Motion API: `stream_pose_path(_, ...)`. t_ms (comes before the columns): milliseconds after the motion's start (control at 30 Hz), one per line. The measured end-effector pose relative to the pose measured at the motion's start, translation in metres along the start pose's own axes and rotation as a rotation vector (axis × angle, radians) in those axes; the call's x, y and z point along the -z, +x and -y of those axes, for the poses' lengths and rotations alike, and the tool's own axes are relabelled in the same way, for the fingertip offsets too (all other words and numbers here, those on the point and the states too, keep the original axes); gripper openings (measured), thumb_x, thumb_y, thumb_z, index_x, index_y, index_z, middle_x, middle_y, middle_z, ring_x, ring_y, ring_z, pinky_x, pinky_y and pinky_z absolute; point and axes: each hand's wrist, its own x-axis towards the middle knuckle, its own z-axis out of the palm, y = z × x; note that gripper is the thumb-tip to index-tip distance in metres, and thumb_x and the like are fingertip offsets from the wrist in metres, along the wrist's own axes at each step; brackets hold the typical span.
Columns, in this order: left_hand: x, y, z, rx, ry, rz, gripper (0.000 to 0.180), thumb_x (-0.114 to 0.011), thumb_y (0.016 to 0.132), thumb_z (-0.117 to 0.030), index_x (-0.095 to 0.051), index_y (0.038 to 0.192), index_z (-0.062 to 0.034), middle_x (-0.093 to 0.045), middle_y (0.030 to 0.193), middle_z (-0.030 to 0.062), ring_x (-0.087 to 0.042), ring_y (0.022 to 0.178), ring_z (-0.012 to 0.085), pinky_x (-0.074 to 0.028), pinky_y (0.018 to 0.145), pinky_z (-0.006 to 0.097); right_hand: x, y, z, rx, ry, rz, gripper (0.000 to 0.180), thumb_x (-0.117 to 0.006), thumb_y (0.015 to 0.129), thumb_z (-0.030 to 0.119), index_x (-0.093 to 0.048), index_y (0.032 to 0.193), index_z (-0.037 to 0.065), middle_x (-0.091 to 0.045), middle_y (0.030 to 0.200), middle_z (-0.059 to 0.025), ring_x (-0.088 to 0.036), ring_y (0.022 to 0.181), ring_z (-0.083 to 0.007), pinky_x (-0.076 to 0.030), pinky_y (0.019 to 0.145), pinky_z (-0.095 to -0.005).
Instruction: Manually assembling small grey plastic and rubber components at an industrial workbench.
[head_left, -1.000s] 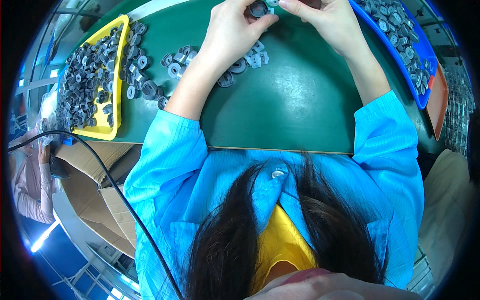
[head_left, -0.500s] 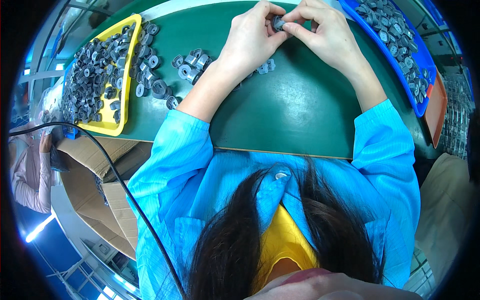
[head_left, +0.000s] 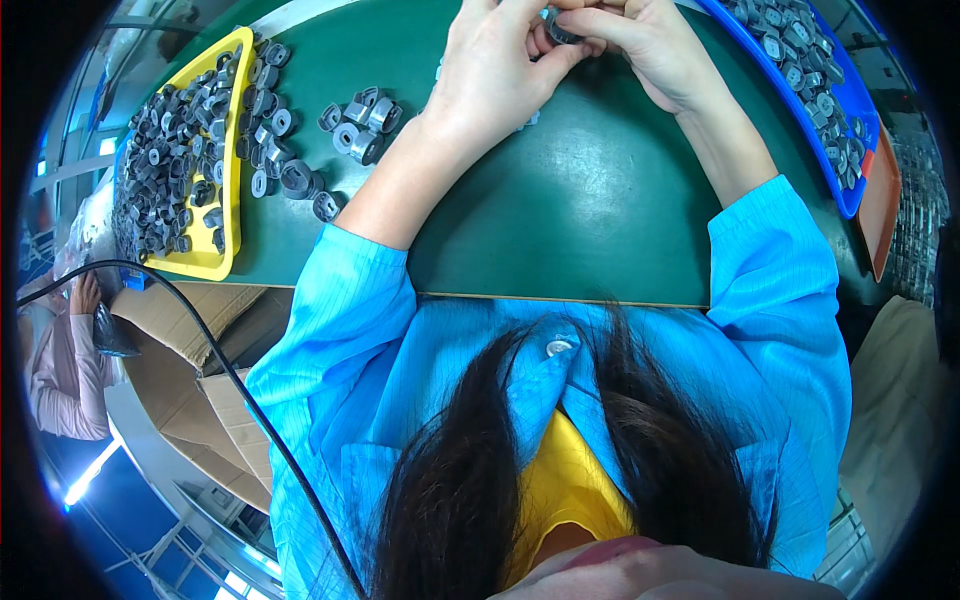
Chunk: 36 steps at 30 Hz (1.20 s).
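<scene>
A small dark grey round plastic part [head_left: 563,28] sits between my two hands at the far edge of the view. My left hand [head_left: 495,75] is closed, with its thumb and fingertips around the part. From the other side, the thumb of my right hand [head_left: 655,55] presses on it, its other fingers curled and partly hidden. A small cluster of grey ring-shaped parts [head_left: 362,125] lies on the green table [head_left: 580,225], left of my left wrist. Pale small pieces beneath my left hand are mostly covered.
At the left, a yellow tray [head_left: 235,170] holds many grey parts, with loose ones [head_left: 283,122] along its side. A blue tray [head_left: 870,115] of grey pieces and an orange-brown tray [head_left: 880,205] stand right. A black cable [head_left: 222,350] crosses a cardboard box [head_left: 165,385]. Another person's sleeve [head_left: 75,375] shows far left.
Both hands, still together on the part, have shifted slightly and turned it, the left hand now covering more of the pale pieces. The whole view has moved a little.
</scene>
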Motion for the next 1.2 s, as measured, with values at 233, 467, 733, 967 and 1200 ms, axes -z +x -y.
stream_pose_path(233, 0.017, 0.001, 0.005, -0.051, -0.058, 0.228, 0.041, -0.077, 0.081, -0.002, -0.067, 0.121, -0.0054, -0.063, 0.107, 0.0130, -0.064, 0.095, 0.0308, -0.053, 0.082, 0.038, 0.019, -0.009, 0.015, -0.180, -0.069, 0.073, 0.012, -0.071, 0.093, 0.005, -0.072, 0.105, 0.000, -0.074, 0.096, -0.0066, -0.067, 0.077, -0.0121, -0.054, 0.069, -0.0241)
stream_pose_path(467, 0.022, 0.005, 0.011, -0.406, -0.110, 0.247, 0.056, -0.075, 0.079, 0.000, -0.066, 0.133, -0.0100, -0.067, 0.110, 0.0130, -0.062, 0.100, 0.0337, -0.051, 0.090, 0.042, 0.008, -0.015, 0.018, -0.108, -0.134, 0.115, 0.017, -0.071, 0.082, -0.005, -0.067, 0.097, 0.001, -0.071, 0.090, -0.0044, -0.066, 0.079, -0.0105, -0.053, 0.070, -0.0250)
stream_pose_path(733, 0.027, 0.007, 0.013, -0.318, 0.044, 0.280, 0.058, -0.077, 0.079, 0.000, -0.065, 0.134, -0.0111, -0.067, 0.103, 0.0113, -0.062, 0.097, 0.0320, -0.051, 0.087, 0.041, -0.004, -0.012, 0.004, 0.142, -0.165, 0.000, 0.029, -0.067, 0.082, -0.007, -0.064, 0.110, -0.001, -0.069, 0.098, -0.0050, -0.066, 0.087, -0.0120, -0.053, 0.075, -0.0273)
stream_pose_path(967, 0.012, 0.005, 0.013, -0.344, 0.040, 0.078, 0.058, -0.078, 0.080, -0.004, -0.062, 0.136, -0.0067, -0.069, 0.112, 0.0106, -0.063, 0.104, 0.0325, -0.046, 0.100, 0.045, 0.018, 0.014, -0.029, 0.131, 0.412, 0.290, 0.018, -0.064, 0.091, -0.001, -0.065, 0.107, 0.007, -0.068, 0.099, -0.0031, -0.063, 0.084, -0.0119, -0.050, 0.076, -0.0250)
stream_pose_path(1200, 0.071, 0.014, -0.019, -0.258, 0.113, 0.504, 0.036, -0.075, 0.085, -0.006, -0.063, 0.119, -0.0030, -0.070, 0.110, 0.0136, -0.069, 0.099, 0.0308, -0.055, 0.089, 0.039, 0.073, -0.016, 0.028, 0.157, -0.115, -0.272, 0.013, -0.066, 0.086, -0.002, -0.063, 0.097, 0.006, -0.062, 0.076, -0.0024, -0.056, 0.066, -0.0111, -0.043, 0.061, -0.0239)
